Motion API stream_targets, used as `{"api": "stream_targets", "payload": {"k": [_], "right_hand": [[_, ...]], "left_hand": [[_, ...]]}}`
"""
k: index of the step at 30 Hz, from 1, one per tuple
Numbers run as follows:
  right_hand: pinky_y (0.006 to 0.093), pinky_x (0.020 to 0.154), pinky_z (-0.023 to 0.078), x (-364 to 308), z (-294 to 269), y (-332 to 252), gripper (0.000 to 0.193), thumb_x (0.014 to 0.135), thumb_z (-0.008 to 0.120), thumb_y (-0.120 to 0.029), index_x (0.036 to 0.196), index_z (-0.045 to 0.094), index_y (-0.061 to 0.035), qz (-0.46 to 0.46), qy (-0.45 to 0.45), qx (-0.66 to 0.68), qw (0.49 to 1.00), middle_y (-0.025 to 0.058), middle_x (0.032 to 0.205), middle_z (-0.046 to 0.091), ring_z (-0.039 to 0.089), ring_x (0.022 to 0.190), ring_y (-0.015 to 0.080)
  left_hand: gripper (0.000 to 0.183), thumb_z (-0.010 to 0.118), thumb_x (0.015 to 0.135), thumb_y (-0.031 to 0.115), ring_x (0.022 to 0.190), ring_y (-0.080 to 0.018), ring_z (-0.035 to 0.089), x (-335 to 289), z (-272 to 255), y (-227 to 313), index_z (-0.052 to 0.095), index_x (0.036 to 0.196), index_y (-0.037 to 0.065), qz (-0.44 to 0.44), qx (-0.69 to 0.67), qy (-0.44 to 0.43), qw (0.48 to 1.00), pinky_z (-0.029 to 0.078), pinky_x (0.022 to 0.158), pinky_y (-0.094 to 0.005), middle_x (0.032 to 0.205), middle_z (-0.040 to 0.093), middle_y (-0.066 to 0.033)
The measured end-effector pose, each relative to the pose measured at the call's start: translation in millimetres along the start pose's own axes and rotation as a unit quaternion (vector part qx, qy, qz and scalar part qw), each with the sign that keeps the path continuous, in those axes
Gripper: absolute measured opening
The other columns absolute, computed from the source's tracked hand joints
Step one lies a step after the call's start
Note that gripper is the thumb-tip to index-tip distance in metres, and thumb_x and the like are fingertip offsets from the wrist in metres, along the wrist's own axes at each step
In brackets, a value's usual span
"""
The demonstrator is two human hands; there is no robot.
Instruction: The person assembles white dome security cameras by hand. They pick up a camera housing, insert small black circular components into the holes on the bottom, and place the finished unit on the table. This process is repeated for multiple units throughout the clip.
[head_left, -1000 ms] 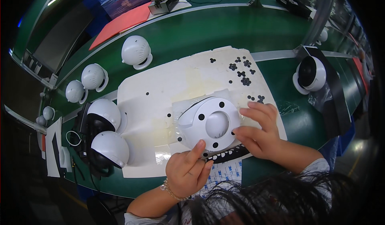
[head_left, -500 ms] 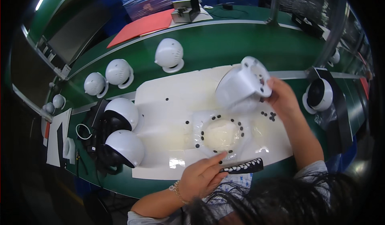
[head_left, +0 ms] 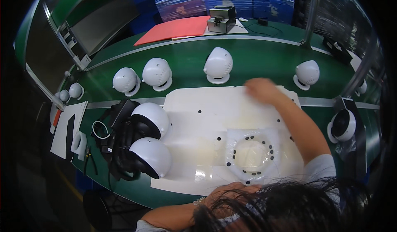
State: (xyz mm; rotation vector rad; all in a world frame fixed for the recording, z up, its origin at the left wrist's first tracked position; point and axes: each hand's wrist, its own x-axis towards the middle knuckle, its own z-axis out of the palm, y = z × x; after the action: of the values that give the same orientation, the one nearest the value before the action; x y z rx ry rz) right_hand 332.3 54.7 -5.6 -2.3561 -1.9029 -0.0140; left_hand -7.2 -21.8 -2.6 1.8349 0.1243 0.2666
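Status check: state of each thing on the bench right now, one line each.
right hand: blurred, stretched over the white mat's far edge, empty as far as visible
left hand: at the near edge, mostly behind hair, grip unclear
white mat: flat, small black dots scattered on it
ring of black dots: bare, nothing on it
white domes: upright in a row on the green bench

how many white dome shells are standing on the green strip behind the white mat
4. Two side by side at the left, one in the middle, one at the right. The blurred right hand may hide more.
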Motion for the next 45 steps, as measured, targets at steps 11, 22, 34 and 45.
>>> {"api": "stream_targets", "payload": {"k": [11, 22, 34, 45], "right_hand": [[0.0369, 0.072, 0.044, 33, -16, -29, 0.022, 0.073, 0.064, -0.021, 0.088, 0.063, -0.0050, -0.045, 0.267, 0.064, 0.961, 0.0106, 0.082, 0.057, 0.055, 0.082, 0.0280], [0.0176, 0.056, 0.039, -180, -70, -79, 0.016, 0.089, 0.052, -0.022, 0.090, 0.053, -0.0054, 0.115, 0.123, 0.702, 0.692, -0.0017, 0.073, 0.055, 0.049, 0.063, 0.0036], [0.0324, 0.068, 0.045, -246, -67, -125, 0.036, 0.074, 0.068, -0.018, 0.103, 0.052, -0.0041, -0.165, 0.152, 0.319, 0.921, 0.0097, 0.082, 0.057, 0.057, 0.074, 0.0251], [0.0319, 0.064, 0.045, -240, -53, -124, 0.019, 0.075, 0.066, -0.017, 0.091, 0.060, -0.0093, -0.164, 0.110, 0.397, 0.896, 0.0049, 0.088, 0.062, 0.059, 0.078, 0.0220]], "left_hand": [[0.038, 0.072, 0.069, 0.025, 0.061, -0.0240, 0.058, 2, -3, -8, 0.056, 0.097, 0.004, 0.131, 0.120, 0.016, 0.984, 0.047, 0.054, -0.0322, 0.069, 0.058, -0.0090], [0.038, 0.071, 0.070, 0.027, 0.060, -0.0237, 0.056, 10, -12, 20, 0.057, 0.096, 0.003, 0.108, 0.214, 0.018, 0.971, 0.045, 0.054, -0.0312, 0.070, 0.058, -0.0082], [0.033, 0.073, 0.069, 0.020, 0.054, -0.0234, 0.054, 10, -7, 23, 0.056, 0.092, 0.005, 0.116, 0.190, 0.060, 0.973, 0.043, 0.049, -0.0320, 0.066, 0.056, -0.0090], [0.014, 0.066, 0.075, 0.011, 0.051, -0.0244, 0.052, 11, -5, 14, 0.055, 0.082, 0.004, 0.186, 0.135, 0.093, 0.969, 0.041, 0.046, -0.0313, 0.063, 0.054, -0.0090]]}}
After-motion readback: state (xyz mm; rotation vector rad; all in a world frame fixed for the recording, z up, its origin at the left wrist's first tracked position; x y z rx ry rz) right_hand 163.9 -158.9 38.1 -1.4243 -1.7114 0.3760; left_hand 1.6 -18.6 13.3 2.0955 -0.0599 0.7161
